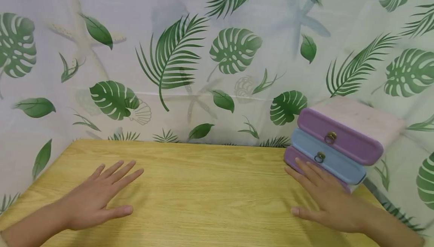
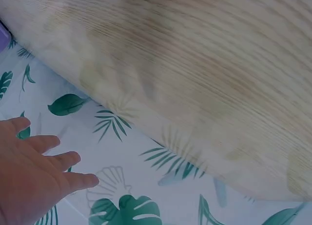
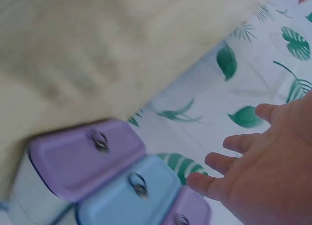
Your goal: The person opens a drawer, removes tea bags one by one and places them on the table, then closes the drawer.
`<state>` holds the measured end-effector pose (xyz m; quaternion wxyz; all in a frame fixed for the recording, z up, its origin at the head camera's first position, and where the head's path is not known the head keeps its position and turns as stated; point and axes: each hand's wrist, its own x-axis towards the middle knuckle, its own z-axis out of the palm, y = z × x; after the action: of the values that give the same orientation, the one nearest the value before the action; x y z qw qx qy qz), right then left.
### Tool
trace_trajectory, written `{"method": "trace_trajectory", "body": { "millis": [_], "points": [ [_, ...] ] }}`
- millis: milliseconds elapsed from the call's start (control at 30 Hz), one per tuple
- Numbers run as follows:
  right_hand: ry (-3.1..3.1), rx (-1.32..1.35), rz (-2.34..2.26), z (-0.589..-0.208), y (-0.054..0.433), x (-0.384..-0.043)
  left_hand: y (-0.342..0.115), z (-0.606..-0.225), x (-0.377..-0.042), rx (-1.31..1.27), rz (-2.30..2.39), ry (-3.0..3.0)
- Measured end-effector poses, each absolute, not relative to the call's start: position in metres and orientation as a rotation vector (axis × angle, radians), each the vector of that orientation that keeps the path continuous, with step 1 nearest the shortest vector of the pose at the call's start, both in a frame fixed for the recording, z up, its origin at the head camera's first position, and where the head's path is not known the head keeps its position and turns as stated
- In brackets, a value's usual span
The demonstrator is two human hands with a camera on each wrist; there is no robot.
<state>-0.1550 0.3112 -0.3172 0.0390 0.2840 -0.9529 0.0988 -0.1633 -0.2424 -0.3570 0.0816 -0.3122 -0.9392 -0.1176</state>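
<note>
My left hand hovers above the left part of the wooden table, fingers straight and spread, holding nothing. On the other side my right hand is held out the same way, its fingers extended and nothing in its grasp. In the head view it overlaps the lower front of a small drawer box. The box has a purple top drawer, a blue middle drawer and a purple bottom drawer, partly hidden behind the right hand. Ring pulls hang on the drawer fronts, which also show in the right wrist view.
A white cloth printed with green leaves, starfish and shells hangs behind the table. The table's far edge runs along the cloth. The drawer box stands at the table's right end, turned at an angle.
</note>
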Motion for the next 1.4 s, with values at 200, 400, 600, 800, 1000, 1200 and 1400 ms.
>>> {"method": "trace_trajectory", "body": {
  "millis": [200, 400, 600, 800, 1000, 1200, 1400],
  "points": [
    [-2.91, 0.851, 0.236, -0.284, 0.315, -0.157, -0.224, -0.353, -0.17, -0.98, -0.397, -2.782],
    [-2.874, 0.795, 0.118, -0.26, 0.327, -0.164, -0.202, -0.345, -0.185, -1.043, -0.479, -2.776],
    [-2.875, 0.689, 0.072, -0.242, 0.337, -0.177, -0.178, -0.333, -0.201, -1.062, -0.535, -2.824],
    [-2.861, 0.557, 0.05, -0.228, 0.35, -0.193, -0.143, -0.318, -0.214, -1.148, -0.517, -2.779],
    [-2.822, 0.418, 0.05, -0.221, 0.368, -0.212, -0.114, -0.308, -0.222, -1.253, -0.47, -2.728],
    [-2.826, 0.29, 0.083, -0.216, 0.392, -0.235, -0.09, -0.304, -0.231, -1.289, -0.452, -2.727],
    [-2.877, 0.182, 0.147, -0.212, 0.418, -0.257, -0.067, -0.302, -0.239, -1.32, -0.434, -2.724]
  ]
}}
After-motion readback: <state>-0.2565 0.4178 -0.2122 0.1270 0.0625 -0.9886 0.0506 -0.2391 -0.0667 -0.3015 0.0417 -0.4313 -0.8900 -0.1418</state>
